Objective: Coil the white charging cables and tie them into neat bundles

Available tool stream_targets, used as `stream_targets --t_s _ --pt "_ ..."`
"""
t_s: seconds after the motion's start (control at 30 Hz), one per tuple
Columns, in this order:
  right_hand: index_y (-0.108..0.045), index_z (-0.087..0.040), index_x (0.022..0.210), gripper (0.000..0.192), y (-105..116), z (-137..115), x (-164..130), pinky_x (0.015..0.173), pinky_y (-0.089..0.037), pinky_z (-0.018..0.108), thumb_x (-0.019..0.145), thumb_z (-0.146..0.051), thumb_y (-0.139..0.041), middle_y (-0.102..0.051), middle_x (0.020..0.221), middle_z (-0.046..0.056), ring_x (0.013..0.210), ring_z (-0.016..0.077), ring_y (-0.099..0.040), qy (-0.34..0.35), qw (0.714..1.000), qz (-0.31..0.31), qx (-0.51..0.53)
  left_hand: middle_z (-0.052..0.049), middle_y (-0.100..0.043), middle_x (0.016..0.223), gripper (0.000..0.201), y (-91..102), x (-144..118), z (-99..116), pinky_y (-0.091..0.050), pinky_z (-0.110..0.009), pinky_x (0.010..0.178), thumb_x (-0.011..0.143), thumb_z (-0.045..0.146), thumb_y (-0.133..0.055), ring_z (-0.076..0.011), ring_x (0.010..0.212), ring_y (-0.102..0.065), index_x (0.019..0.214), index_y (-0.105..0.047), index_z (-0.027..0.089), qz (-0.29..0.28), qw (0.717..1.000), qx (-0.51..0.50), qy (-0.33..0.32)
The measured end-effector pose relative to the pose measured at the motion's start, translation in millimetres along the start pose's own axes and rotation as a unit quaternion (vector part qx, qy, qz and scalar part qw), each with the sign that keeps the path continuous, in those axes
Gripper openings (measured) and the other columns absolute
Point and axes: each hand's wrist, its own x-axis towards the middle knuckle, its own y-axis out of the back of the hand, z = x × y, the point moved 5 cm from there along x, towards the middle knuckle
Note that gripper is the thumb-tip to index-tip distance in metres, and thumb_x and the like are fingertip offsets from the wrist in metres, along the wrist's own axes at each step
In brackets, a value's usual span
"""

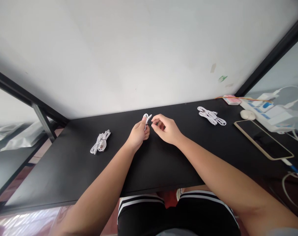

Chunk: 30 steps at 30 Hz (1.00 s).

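Left hand: thumb and fingers of the left hand (139,131) are clamped on a small coiled white cable (148,119), probably so that the coil keeps its shape while its far end and right side stay free
Held cable: raised over the middle of the black table (163,167), between the two hands, with a loop showing beyond the left thumb
Black tie: a thin dark tie (149,124) sticks out from the coil toward the right, where it can be reached
Right hand: the right hand (163,127) is curled, thumb and forefinger close together at the tie's end; whether they pinch it I cannot tell
Left bundle: a tied white cable bundle (100,142) lies on the table to the left, apart from the hands, which seems to leave the middle for handling
Right bundle: another white bundle (211,116) lies farther right, near the wall (139,65)
Right end: a phone (264,139) lies just beside a power strip (258,113), likely for charging, since a cord (286,162) meets its near end
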Motion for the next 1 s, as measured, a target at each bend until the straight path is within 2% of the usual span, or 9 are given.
stream_targets --t_s 0.1,0.27,0.4,0.5,0.6,0.73,0.8,0.9,1.0 --pt "-0.063 -0.025 0.100 0.012 0 -9 -1 0.065 -0.045 0.027 0.089 -0.030 -0.062 -0.071 0.096 0.001 0.066 0.0123 -0.059 0.038 0.998 -0.030 -0.049 0.008 -0.034 0.049 0.051 1.8 0 0 -0.015 -0.017 0.036 0.087 0.064 -0.059 -0.0028 0.036 -0.024 0.070 -0.044 0.019 0.005 1.000 -0.005 0.002" --pt "-0.058 -0.025 0.100 0.012 1 0 0 0.062 -0.044 0.027 0.093 -0.035 -0.058 -0.073 0.083 -0.001 0.059 0.0122 -0.058 -0.015 1.000 -0.014 -0.010 0.008 -0.034 0.051 0.053 -2.0 -1 0 -0.016 -0.017 0.037 0.087 0.066 -0.057 -0.0028 0.037 -0.026 0.068 -0.042 0.019 -0.019 1.000 0.004 -0.008" --pt "-0.050 -0.025 0.096 0.015 -4 9 1 0.057 -0.044 0.026 0.090 -0.035 -0.060 -0.069 0.072 -0.003 0.054 0.0120 -0.058 -0.077 0.991 -0.032 0.102 0.007 -0.035 0.051 0.052 -2.5 -1 1 -0.016 -0.018 0.038 0.088 0.066 -0.056 -0.0032 0.038 -0.026 0.071 -0.045 0.018 -0.032 0.998 0.029 -0.035" --pt "-0.047 -0.025 0.092 0.020 -12 18 2 0.050 -0.042 0.023 0.086 -0.035 -0.063 -0.066 0.066 -0.004 0.050 0.0113 -0.055 -0.157 0.959 -0.045 0.230 0.007 -0.037 0.052 0.051 -2.5 -2 4 -0.017 -0.018 0.038 0.088 0.066 -0.056 -0.0032 0.039 -0.027 0.074 -0.046 0.018 -0.032 0.995 0.060 -0.066" --pt "-0.048 -0.023 0.088 0.021 -17 23 2 0.047 -0.039 0.022 0.084 -0.035 -0.065 -0.066 0.064 -0.004 0.048 0.0106 -0.053 -0.197 0.941 -0.043 0.271 0.007 -0.038 0.053 0.051 -3.0 -4 5 -0.018 -0.018 0.039 0.087 0.067 -0.057 -0.0031 0.039 -0.027 0.074 -0.043 0.019 -0.019 0.994 0.072 -0.076" --pt "-0.060 -0.021 0.089 0.007 -9 13 2 0.054 -0.044 0.025 0.087 -0.028 -0.060 -0.068 0.071 -0.001 0.054 0.0111 -0.057 -0.105 0.983 -0.028 0.145 0.008 -0.036 0.052 0.050 -0.3 -2 3 -0.017 -0.017 0.038 0.087 0.066 -0.057 -0.0033 0.038 -0.027 0.075 -0.042 0.020 0.010 0.996 0.067 -0.056" --pt "-0.068 -0.022 0.094 0.013 -4 5 1 0.061 -0.046 0.026 0.088 -0.023 -0.057 -0.072 0.080 0.001 0.061 0.0118 -0.059 -0.039 0.997 -0.026 0.061 0.008 -0.035 0.051 0.050 1.8 0 2 -0.016 -0.017 0.037 0.088 0.066 -0.057 -0.0032 0.037 -0.026 0.074 -0.042 0.020 0.013 0.998 0.049 -0.046" --pt "-0.074 -0.025 0.102 0.024 1 -3 1 0.069 -0.047 0.028 0.089 -0.018 -0.055 -0.074 0.096 0.002 0.070 0.0131 -0.062 0.014 0.999 -0.052 -0.006 0.008 -0.035 0.051 0.050 2.8 1 1 -0.015 -0.017 0.037 0.088 0.065 -0.058 -0.0030 0.037 -0.025 0.072 -0.042 0.019 -0.002 0.999 0.024 -0.032" --pt "-0.075 -0.028 0.106 0.026 3 -3 2 0.071 -0.047 0.029 0.089 -0.018 -0.059 -0.074 0.098 0.001 0.070 0.0136 -0.061 0.028 0.995 -0.082 -0.042 0.008 -0.034 0.051 0.049 1.6 1 1 -0.015 -0.017 0.037 0.087 0.064 -0.059 -0.0030 0.037 -0.025 0.073 -0.046 0.018 -0.016 0.999 0.018 -0.023"
